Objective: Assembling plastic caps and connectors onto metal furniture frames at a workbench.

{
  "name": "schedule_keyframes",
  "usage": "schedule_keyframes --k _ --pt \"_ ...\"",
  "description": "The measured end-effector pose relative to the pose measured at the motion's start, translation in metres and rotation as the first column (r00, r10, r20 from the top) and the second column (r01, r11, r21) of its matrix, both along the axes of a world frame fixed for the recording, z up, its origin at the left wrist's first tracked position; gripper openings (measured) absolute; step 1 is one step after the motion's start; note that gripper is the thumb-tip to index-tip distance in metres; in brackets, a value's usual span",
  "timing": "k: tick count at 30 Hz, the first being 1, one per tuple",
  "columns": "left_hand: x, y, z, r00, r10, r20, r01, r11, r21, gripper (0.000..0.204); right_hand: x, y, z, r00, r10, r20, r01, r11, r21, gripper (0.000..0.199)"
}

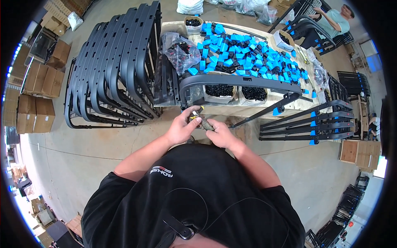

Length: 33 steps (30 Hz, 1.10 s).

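A small yellowish part (194, 117), likely light and rigid, sat pinched in the left hand (182, 127) just below the curved black frame (240, 82). The right hand (218, 133) gripped a dark tool (205, 124) against it; the bench (231, 110) lay beyond.

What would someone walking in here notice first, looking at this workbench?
Most striking is the heap of bright blue plastic caps spread over the wooden workbench. To its left leans a row of curved black frames, and one more black frame lies across the bench's near edge. Just below it, the left hand and right hand meet over a small tool.
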<state>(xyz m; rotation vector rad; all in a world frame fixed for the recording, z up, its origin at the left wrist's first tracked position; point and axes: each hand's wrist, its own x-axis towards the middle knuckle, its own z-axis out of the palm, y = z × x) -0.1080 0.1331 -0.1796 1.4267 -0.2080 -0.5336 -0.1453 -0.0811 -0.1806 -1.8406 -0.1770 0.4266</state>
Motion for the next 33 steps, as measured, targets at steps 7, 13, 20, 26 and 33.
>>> schedule_keyframes --k 7,13,20,26,33 --pt "-0.017 0.036 -0.022 0.953 0.178 0.243 -0.217 0.966 0.141 0.028 -0.008 -0.017 -0.018 0.985 -0.172 -0.015 0.170 0.982 -0.088 0.024" --pt "0.005 0.067 -0.053 0.836 0.535 -0.121 -0.525 0.845 0.104 0.013 -0.007 -0.007 -0.041 0.949 -0.279 -0.146 0.275 0.960 -0.044 0.023" --pt "0.031 0.057 -0.071 0.771 0.569 -0.285 -0.589 0.808 0.022 0.015 -0.004 0.009 -0.036 0.970 -0.191 -0.152 0.177 0.979 -0.100 0.023" --pt "0.034 0.062 -0.088 0.785 0.529 -0.323 -0.569 0.821 -0.039 0.022 -0.007 0.005 -0.060 0.966 -0.219 -0.135 0.201 0.971 -0.132 0.024" --pt "0.038 0.067 -0.081 0.877 0.439 -0.197 -0.443 0.896 0.023 0.027 0.011 0.020 -0.077 0.970 -0.169 -0.175 0.121 0.960 -0.253 0.029"
